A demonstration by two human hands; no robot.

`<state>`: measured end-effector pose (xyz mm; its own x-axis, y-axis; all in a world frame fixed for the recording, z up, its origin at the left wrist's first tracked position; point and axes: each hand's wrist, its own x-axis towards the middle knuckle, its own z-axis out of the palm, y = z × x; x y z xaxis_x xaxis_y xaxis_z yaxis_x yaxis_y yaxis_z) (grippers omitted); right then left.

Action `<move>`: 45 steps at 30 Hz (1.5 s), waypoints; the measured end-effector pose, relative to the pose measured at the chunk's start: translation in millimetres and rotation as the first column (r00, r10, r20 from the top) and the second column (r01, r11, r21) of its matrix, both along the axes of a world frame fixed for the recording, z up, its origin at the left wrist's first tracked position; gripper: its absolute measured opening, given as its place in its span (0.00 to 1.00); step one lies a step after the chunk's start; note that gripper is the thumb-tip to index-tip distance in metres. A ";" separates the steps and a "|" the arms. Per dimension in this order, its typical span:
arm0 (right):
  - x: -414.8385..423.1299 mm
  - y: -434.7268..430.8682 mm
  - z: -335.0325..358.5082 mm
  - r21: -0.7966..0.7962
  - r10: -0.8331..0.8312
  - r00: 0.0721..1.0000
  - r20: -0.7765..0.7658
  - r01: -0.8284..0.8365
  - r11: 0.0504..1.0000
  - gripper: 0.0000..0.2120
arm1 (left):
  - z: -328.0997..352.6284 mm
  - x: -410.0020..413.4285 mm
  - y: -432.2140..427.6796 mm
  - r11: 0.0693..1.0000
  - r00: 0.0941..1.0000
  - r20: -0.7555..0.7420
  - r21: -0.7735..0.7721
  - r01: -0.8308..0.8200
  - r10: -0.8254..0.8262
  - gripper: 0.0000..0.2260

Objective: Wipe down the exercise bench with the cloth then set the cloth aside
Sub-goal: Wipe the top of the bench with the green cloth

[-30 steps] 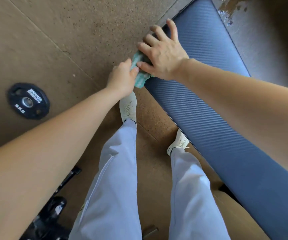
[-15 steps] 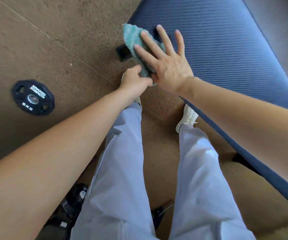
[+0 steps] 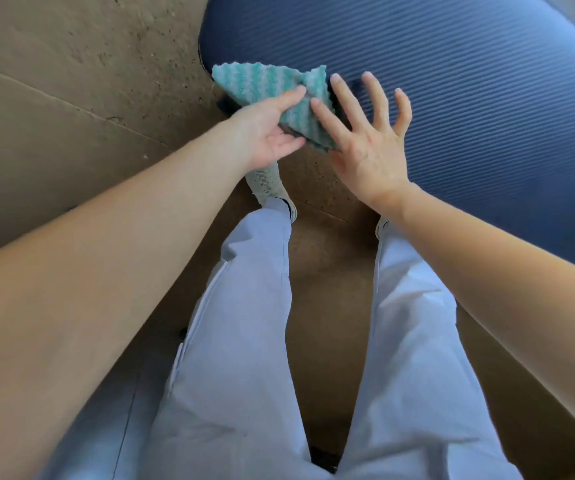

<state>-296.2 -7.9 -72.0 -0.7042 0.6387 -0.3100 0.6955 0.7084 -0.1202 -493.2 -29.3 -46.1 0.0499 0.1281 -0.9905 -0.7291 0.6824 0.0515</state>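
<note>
A teal and white ribbed cloth (image 3: 272, 86) hangs in the air at the near corner of the dark blue padded bench (image 3: 469, 98). My left hand (image 3: 268, 136) holds it from below, thumb pressed on top. My right hand (image 3: 365, 140) is beside it with fingers spread, its index finger touching the cloth's right side and the palm over the bench edge. The cloth's lower part is hidden behind my hands.
Brown speckled rubber floor tiles (image 3: 71, 81) lie to the left. My legs in pale trousers (image 3: 244, 323) and light shoes (image 3: 268, 185) stand close against the bench's near side. A dark bench foot (image 3: 225, 105) shows under the cloth.
The view has shifted, and the weight plate has left the frame. The cloth was lifted off the bench edge and unfolded wider; my left hand opened its grip under it, my right hand slid rightwards off it.
</note>
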 end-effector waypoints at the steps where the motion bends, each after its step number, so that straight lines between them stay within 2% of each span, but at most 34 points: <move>1: 6.8 -2.4 -0.5 -0.004 -0.011 1.000 0.010 0.011 1.000 0.34 | -0.5 6.1 -2.3 1.000 1.000 0.007 -0.012 -0.003 0.003 0.21; 4: 49.9 -13.8 -2.9 0.019 -0.102 0.994 0.024 0.102 0.995 0.33 | -1.6 37.5 2.2 1.000 1.000 0.009 -0.023 0.000 0.000 0.25; 8: 95.1 -32.9 0.9 0.018 -0.247 0.969 -0.025 0.248 0.969 0.29 | -3.2 57.9 2.6 1.000 1.000 -0.031 -0.015 0.001 -0.002 0.22; 10: 106.2 -41.2 8.2 -0.035 -0.349 0.934 -0.080 0.348 0.937 0.26 | -3.0 63.0 3.0 0.999 0.999 -0.043 -0.025 -0.029 0.028 0.21; 11: 108.3 -46.6 11.3 -0.100 -0.436 0.893 -0.113 0.426 0.899 0.23 | -2.6 64.6 4.1 0.999 0.998 -0.053 -0.029 -0.035 0.033 0.20; 12: 106.4 -52.6 16.3 -0.219 -0.565 0.813 -0.138 0.532 0.818 0.19 | -2.0 67.0 5.3 0.999 0.997 -0.067 -0.039 -0.024 0.022 0.20; 13: 99.6 -58.3 24.2 -0.375 -0.716 0.686 -0.132 0.634 0.676 0.15 | -1.7 68.4 6.3 0.998 0.997 -0.081 -0.058 0.010 -0.014 0.22; 14: 87.0 -62.2 33.2 -0.531 -0.840 0.537 -0.073 0.693 0.489 0.12 | -2.2 68.3 7.0 0.995 0.993 -0.090 -0.077 0.067 -0.073 0.26; 15: 70.9 -65.8 40.1 -0.665 -0.916 0.401 0.028 0.692 0.282 0.11 | -1.2 67.3 8.0 0.982 0.981 -0.099 -0.108 0.157 -0.167 0.32; 17: 34.3 -68.5 49.0 -0.828 -0.923 0.199 0.328 0.531 -0.179 0.18 | -0.9 59.8 8.8 0.924 0.927 -0.122 -0.199 0.327 -0.354 0.43; 18: 16.5 -67.1 51.4 -0.828 -0.864 0.133 0.485 0.389 -0.404 0.24 | -1.4 54.6 9.0 0.899 0.903 -0.140 -0.241 0.366 -0.406 0.45; 19: 1.2 -64.5 50.8 -0.788 -0.793 0.095 0.602 0.235 -0.570 0.30 | -1.5 48.7 9.5 0.885 0.888 -0.159 -0.269 0.381 -0.431 0.46; 20: -12.6 -61.2 47.2 -0.737 -0.735 0.067 0.675 0.092 -0.669 0.35 | -1.5 42.2 10.3 0.877 0.878 -0.175 -0.282 0.389 -0.445 0.46; 21: -25.1 -57.6 42.8 -0.688 -0.689 0.031 0.724 -0.040 -0.725 0.38 | 0.6 34.6 11.5 0.871 0.866 -0.193 -0.282 0.401 -0.461 0.44; 23: -47.0 -45.0 30.6 -0.604 -0.612 -0.057 0.789 -0.253 -0.756 0.43 | 0.7 19.4 12.2 0.861 0.843 -0.217 -0.260 0.436 -0.492 0.37; 25: -65.1 -29.8 19.4 -0.543 -0.525 -0.168 0.834 -0.411 -0.732 0.43 | -3.1 5.8 9.4 0.859 0.839 -0.206 -0.222 0.462 -0.504 0.30; 28: -75.4 -15.4 11.2 -0.513 -0.420 -0.295 0.858 -0.522 -0.681 0.36 | -10.4 0.8 2.4 0.882 0.859 -0.201 -0.145 0.449 -0.470 0.29; 31: -64.2 -15.3 10.4 -0.502 -0.356 -0.353 0.865 -0.614 -0.609 0.32 | -14.1 20.5 -1.4 0.920 0.901 -0.191 -0.057 0.387 -0.390 0.27; 34: -44.1 -16.2 16.4 -0.501 -0.323 -0.384 0.865 -0.664 -0.555 0.22 | -14.9 49.4 -3.8 0.949 0.935 -0.170 -0.002 0.317 -0.312 0.30; 37: -11.1 -22.1 20.4 -0.511 -0.322 -0.396 0.860 -0.668 -0.541 0.09 | -15.7 81.0 -7.9 0.937 0.925 -0.158 -0.006 0.349 -0.346 0.31; 42: 56.9 -36.7 15.8 -0.535 -0.264 -0.467 0.844 -0.692 -0.485 0.08 | -9.4 143.5 -7.4 0.892 0.886 -0.112 -0.018 0.451 -0.450 0.30; 45: 98.3 -44.8 13.6 -0.577 -0.266 -0.519 0.812 -0.647 -0.499 0.10 | -5.3 186.8 -6.0 0.886 0.882 -0.085 -0.031 0.463 -0.464 0.29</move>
